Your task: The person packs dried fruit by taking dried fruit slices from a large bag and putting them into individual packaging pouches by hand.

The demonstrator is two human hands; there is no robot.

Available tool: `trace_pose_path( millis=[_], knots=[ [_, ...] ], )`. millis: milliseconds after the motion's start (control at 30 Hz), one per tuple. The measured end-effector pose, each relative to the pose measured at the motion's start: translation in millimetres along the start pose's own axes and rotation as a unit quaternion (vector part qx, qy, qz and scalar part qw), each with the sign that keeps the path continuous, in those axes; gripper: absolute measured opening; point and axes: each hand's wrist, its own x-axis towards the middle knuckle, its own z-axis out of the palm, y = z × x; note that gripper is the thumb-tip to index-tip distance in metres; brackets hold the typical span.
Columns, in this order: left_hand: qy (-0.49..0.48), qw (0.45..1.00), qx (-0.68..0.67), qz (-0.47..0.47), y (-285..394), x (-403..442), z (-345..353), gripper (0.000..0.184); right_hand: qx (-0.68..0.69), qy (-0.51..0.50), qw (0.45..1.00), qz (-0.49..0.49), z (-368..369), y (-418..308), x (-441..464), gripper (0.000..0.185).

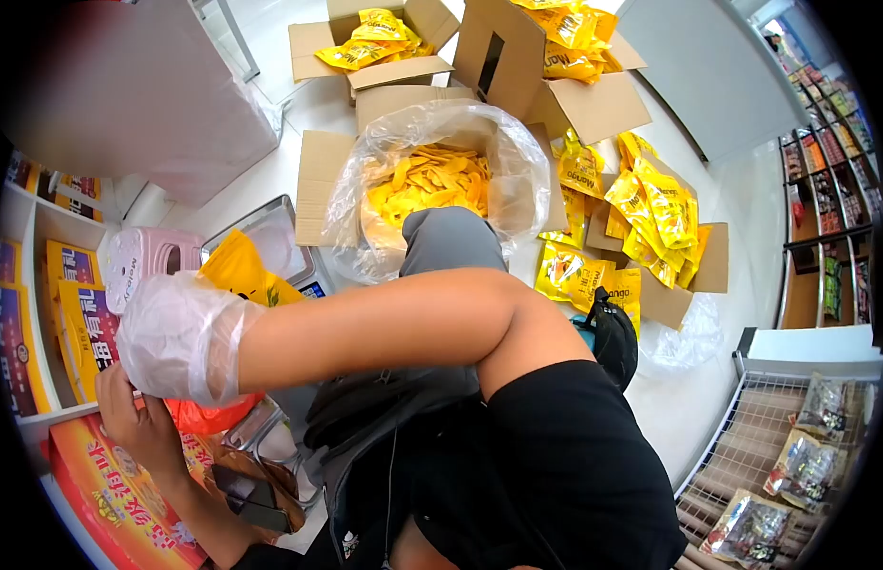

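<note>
Shop shelves [61, 217] flank your left hand [139, 429], pinching a plastic glove [161, 318], likely light, slippery, best held by its cuff [223, 350], your right hand's [180, 342] grip unclear inside.

Just ahead and left of my grip [135, 418] I have purple-and-yellow gift boxes [83, 323] on a white shelf [28, 204], and just below it a red printed carton [118, 499]. Well to its right I see a wire rack [736, 418] bearing clear packets [803, 470].
</note>
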Motion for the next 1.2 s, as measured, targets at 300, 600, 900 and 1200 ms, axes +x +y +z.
trace_pose_path(
  millis=[300,600,900,1200],
  knots=[
    [-0.008,0.999,-0.014,-0.027,-6,-12,-11,0.018,-0.034,0.014,0.999,-0.039,-9,12,-15,0.015],
    [0.002,1.000,0.000,-0.031,-4,-6,-8,0.015,-0.082,-0.041,0.995,0.024,-61,46,-34,0.007],
    [-0.004,0.996,-0.029,-0.083,-3,-7,-1,0.014,-0.164,-0.005,0.986,-0.020,-56,53,-58,0.011],
    [-0.022,0.991,-0.065,0.118,48,45,9,0.029,-0.091,0.048,0.989,-0.106,-47,34,-45,0.012]
  ],
)
